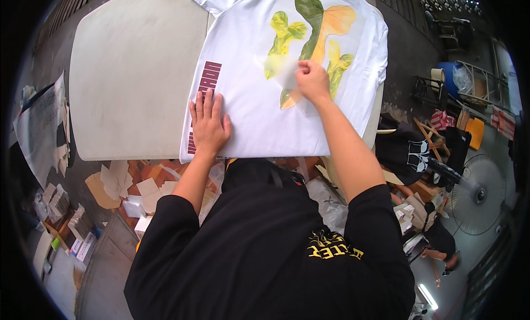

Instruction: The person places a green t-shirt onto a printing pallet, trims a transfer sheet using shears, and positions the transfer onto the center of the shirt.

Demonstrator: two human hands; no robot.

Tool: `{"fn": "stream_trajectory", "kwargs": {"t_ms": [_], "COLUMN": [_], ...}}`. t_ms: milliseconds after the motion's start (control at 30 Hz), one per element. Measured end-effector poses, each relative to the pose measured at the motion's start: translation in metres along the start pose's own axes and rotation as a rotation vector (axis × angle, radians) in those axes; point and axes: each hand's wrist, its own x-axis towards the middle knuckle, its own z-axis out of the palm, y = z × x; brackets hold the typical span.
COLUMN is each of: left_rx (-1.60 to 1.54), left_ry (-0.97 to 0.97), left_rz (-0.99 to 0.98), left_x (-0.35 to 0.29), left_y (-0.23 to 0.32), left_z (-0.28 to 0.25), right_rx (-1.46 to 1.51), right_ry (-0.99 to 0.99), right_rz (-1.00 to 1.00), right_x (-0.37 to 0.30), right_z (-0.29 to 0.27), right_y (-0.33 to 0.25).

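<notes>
A white T-shirt point(248, 127) lies spread over a pale table point(132, 77), with green, yellow and orange leaf shapes point(337, 22) printed on it. Dark red block lettering runs along its left side. My left hand point(208, 127) rests flat on the shirt, fingers spread over part of that lettering. Above the lower leaves, my right hand point(312, 80) is closed in a pinch on the edge of a translucent film point(284, 72). The film is lifted and curled beside the fingers, while more of it seems to lie over the print.
A fan point(479, 194) stands at the right, near a dark printed garment point(406, 149) and a blue drum point(450, 77). Cardboard pieces point(113, 182) and plastic bags lie below the table's front edge. A large sheet point(41, 129) hangs at the left. Another person point(441, 243) is at the lower right.
</notes>
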Motion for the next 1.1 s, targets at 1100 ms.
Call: {"fn": "stream_trajectory", "kwargs": {"t_ms": [1100], "left_rx": [-0.138], "left_ry": [-0.119], "left_rz": [0.410], "left_x": [0.148], "left_y": [0.116], "left_z": [0.025], "right_rx": [0.972], "right_ry": [1.206], "right_rz": [0.740], "right_x": [-0.345], "right_z": [-0.313], "right_y": [0.430]}}
